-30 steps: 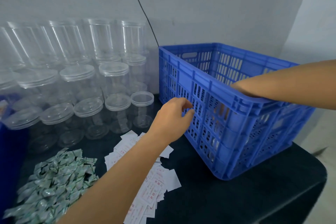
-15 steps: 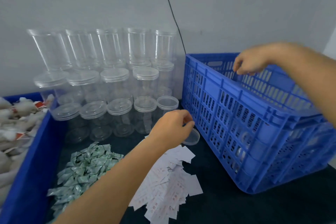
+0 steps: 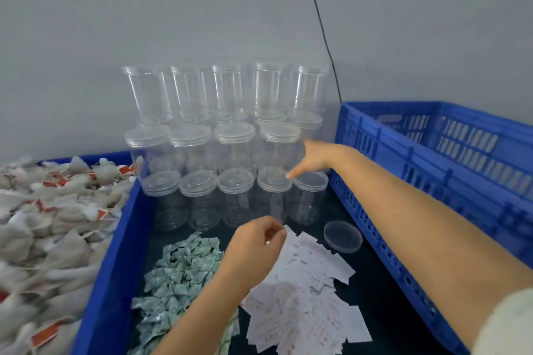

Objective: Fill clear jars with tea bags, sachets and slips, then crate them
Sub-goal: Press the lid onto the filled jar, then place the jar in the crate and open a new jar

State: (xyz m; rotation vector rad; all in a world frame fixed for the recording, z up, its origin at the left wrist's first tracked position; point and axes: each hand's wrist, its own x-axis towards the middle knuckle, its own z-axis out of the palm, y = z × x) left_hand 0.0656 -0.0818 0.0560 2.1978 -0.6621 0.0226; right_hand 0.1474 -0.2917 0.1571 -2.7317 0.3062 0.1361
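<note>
- The left hand (image 3: pixel 253 248) hangs over the near heaps with its fingers (image 3: pixel 275 232) curled in; whether they pinch anything cannot be told.
- Beneath those fingers lie the white slips (image 3: pixel 305 297), thin and limp, best pinched one at a time by an edge; to their left sit the green sachets (image 3: pixel 178 271), small, light and probably slick.
- Right of the left fingers, a loose clear lid (image 3: pixel 342 236) lies flat on the dark worktop (image 3: pixel 375 291).
- Further out, the right hand (image 3: pixel 313 160) reaches with straight, spread fingers (image 3: pixel 292 174) touching the rim of an open front-row jar (image 3: pixel 307 196), holding nothing.
- The jars look light, stiff and smooth; a grip round the wall just under the rim should suit.
- Left of both hands, tea bags (image 3: pixel 52 210) fill a blue bin (image 3: pixel 115 253); to the right stands the blue crate (image 3: pixel 432 170).
</note>
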